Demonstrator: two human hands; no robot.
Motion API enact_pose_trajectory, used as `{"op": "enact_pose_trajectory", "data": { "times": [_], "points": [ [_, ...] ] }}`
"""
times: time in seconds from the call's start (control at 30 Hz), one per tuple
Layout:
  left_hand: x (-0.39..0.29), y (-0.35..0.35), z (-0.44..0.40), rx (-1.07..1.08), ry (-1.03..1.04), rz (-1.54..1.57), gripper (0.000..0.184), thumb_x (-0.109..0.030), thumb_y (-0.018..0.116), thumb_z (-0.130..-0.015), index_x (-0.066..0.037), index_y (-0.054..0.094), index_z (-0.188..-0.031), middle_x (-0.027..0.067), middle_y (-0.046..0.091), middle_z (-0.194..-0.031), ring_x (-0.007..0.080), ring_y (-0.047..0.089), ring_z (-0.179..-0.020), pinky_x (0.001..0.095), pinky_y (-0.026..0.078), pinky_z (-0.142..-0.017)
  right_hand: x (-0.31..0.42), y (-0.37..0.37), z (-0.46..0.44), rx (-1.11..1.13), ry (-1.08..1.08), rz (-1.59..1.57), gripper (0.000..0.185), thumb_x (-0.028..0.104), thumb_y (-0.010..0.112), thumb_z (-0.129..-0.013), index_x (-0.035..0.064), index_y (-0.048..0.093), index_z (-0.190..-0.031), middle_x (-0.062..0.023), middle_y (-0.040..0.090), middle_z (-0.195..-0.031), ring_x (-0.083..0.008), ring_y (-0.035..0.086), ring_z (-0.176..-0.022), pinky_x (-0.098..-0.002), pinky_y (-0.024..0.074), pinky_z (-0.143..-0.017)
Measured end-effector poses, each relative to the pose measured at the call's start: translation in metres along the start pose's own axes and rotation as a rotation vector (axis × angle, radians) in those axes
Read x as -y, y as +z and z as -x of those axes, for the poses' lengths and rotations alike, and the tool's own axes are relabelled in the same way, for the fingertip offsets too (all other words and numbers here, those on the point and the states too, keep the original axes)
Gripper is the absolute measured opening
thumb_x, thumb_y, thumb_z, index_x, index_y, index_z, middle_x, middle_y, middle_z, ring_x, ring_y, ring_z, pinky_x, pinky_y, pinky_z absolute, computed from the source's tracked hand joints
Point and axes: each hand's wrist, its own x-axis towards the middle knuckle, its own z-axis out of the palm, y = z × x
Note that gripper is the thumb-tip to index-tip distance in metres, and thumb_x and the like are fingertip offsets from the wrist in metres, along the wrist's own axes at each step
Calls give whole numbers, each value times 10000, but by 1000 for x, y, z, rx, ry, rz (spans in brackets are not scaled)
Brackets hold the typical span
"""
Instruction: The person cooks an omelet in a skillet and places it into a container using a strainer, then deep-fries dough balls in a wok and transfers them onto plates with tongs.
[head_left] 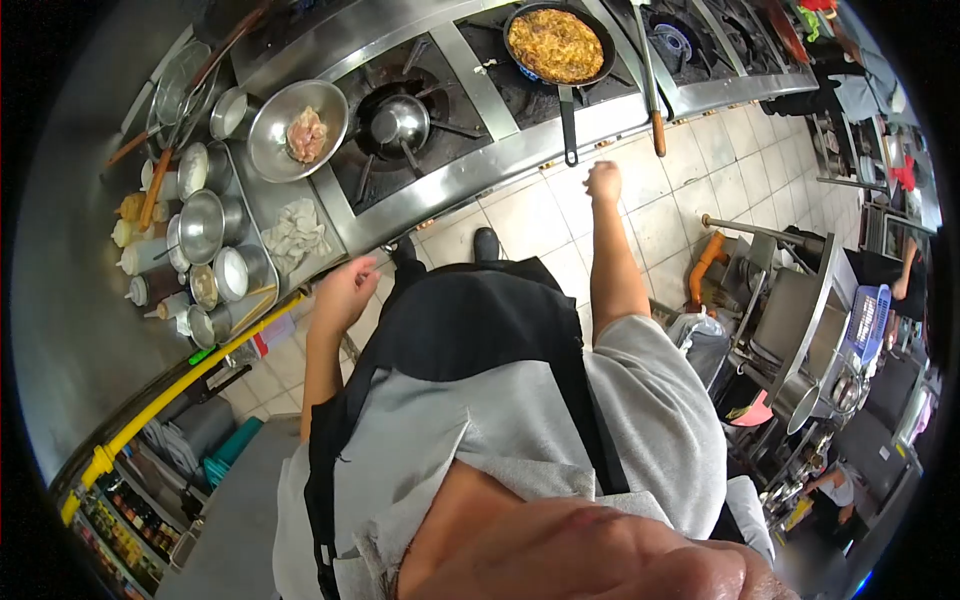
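Note:
My right hand [603, 183] hangs over the tiled floor in front of the stove, fingers curled in, with nothing visible in it. Closest to it is the handle of a black frying pan [567, 120], apart from the hand. A browned omelette-like round [556, 46] fills that pan on a burner. My left hand [346, 291] is low at my side by the counter corner, its fingers loosely bent and apart, holding nothing. A crumpled white cloth [296, 236] lies on the counter near it. Raw meat pieces [306, 134] sit in a steel bowl [268, 160] beyond.
An upturned metal bowl-like piece [400, 124] covers the left burner. A wooden-handled tool [657, 130] lies across the stove edge. Sauce bottles [135, 257] and small steel bowls [203, 226] crowd the left counter. A yellow pipe [150, 415] runs along it. Shelving [800, 330] stands right; other people work there.

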Motion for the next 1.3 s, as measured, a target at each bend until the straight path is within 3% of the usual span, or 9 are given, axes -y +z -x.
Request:
{"op": "enact_pose_trajectory", "data": {
  "times": [0.03,0.13,0.27,0.33,0.4,0.53,0.7,0.9,1.3],
  "points": [
    [-1,3,4,0,7,-31,317,-263,656,-902,-70,661,-1154,112,724,-926,250,678,-774,355,530,-719,-16,11,-9,98,70,216,301,189,467,-923,4,594,-1123,-189,699,-753,-260,655,-517,-388,533,-503],
    [-3,10,17,88,-68,-72,317,-262,654,-900,-71,659,-1153,108,720,-917,257,670,-763,360,524,-709,-11,47,-9,330,42,523,434,184,473,-881,37,551,-1281,-257,652,-1160,-367,652,-1080,-448,520,-911],
    [6,19,25,79,-119,-64,327,-259,667,-891,-65,655,-1154,110,715,-911,261,669,-770,364,520,-707,-13,79,1,321,111,413,443,165,492,-861,35,550,-1281,-249,503,-1396,-426,515,-1259,-463,434,-1042],
    [7,20,30,64,-120,-69,330,-259,669,-890,-63,656,-1155,113,715,-910,259,671,-776,364,521,-708,-23,77,23,397,-337,766,650,247,544,-897,23,343,-1474,-196,526,-1399,-360,551,-1244,-442,483,-994],
    [8,16,23,43,-91,-69,332,-259,671,-890,-61,657,-1157,116,715,-909,257,673,-782,363,522,-709,-48,49,46,572,-484,712,557,322,595,-905,63,523,-1393,-177,461,-1479,-318,441,-1367,-382,357,-1127],
    [12,28,19,-28,-93,-3,333,-262,671,-893,-60,663,-1158,125,718,-916,263,679,-781,363,526,-717,-25,-35,69,90,-81,132,459,391,504,-969,1,655,-1160,-131,700,-1036,-229,690,-749,-360,523,-700],
    [-5,32,3,-18,23,-2,337,-265,676,-889,-63,665,-1158,127,720,-923,270,684,-775,365,529,-725,145,-31,88,441,-48,-442,530,406,561,-961,-23,528,-1270,-156,685,-953,-188,661,-736,-308,497,-525],
    [-29,22,-11,54,72,-30,328,-260,671,-877,-66,667,-1142,127,725,-941,275,693,-804,372,531,-730,86,18,36,177,-306,-67,376,335,585,-943,-40,617,-948,-82,595,-679,-140,472,-468,-310,365,-427],
    [-17,20,-8,56,42,-66,354,-292,652,-865,-94,667,-1158,81,736,-940,261,704,-823,372,533,-736,96,-29,47,157,-389,266,501,403,622,-902,-96,655,-922,-252,664,-806,-346,629,-771,-434,480,-750]
  ]
}}
